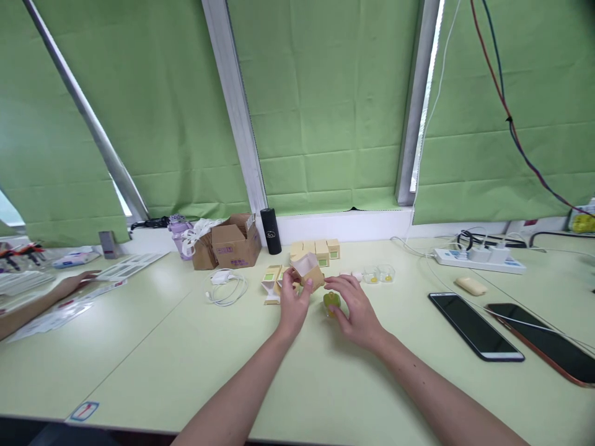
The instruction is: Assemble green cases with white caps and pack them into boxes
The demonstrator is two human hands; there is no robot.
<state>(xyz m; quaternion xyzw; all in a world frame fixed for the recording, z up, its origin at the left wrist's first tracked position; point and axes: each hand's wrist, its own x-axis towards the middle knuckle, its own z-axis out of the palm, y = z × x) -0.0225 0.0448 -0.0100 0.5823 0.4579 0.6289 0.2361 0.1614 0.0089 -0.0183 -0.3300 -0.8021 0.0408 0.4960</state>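
Note:
My left hand [294,305] is closed around a small kraft-paper box [312,276], tilted, with its white-lined mouth facing up. My right hand [357,311] is on the other side, fingers and thumb apart. Its fingertips reach the box's right edge; whether they press on it I cannot tell. A small green rounded item [331,300], with something clear and yellowish under it, sits between the right thumb and fingers, near the tabletop. Behind the left hand lie more small kraft boxes [271,279], some with open ends. Two clear cups [385,273] with yellow bits stand beyond my right hand.
Several closed kraft boxes [320,251] stand in a group at the back, beside a black bottle [270,231] and a cardboard carton [236,243]. A charger cable [231,291] lies left. To the right are phones [475,326] and a power strip [481,261]. Another person's hand [77,283] rests far left.

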